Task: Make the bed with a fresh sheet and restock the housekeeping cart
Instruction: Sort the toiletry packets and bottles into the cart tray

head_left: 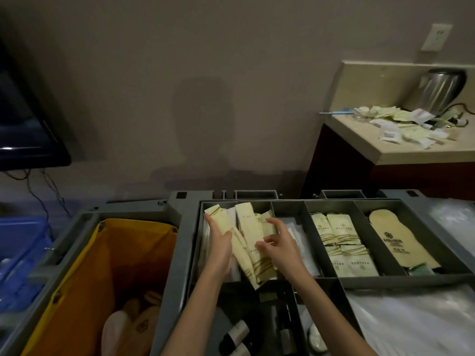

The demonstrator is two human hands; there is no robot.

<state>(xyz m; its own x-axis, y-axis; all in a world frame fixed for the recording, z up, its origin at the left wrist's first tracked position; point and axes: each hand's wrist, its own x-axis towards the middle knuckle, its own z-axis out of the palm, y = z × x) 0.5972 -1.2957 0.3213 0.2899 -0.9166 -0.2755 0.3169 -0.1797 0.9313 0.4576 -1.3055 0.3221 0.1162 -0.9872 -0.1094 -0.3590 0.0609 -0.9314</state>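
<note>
Both hands are in the leftmost compartment of the cart tray. The left hand grips one long cream packet near the compartment's left wall, fingers wrapped round it, its top end sticking up. The right hand sits on a fanned bunch of packets, fingers curled loosely over them; whether it really pinches any I cannot tell. Two compartments to the right, square sachets lie stacked flat, and in the far right compartment lies a slipper. Left of the tray hangs the yellow bag with pale items at the bottom. On the counter at upper right, a kettle stands behind scattered sachets.
</note>
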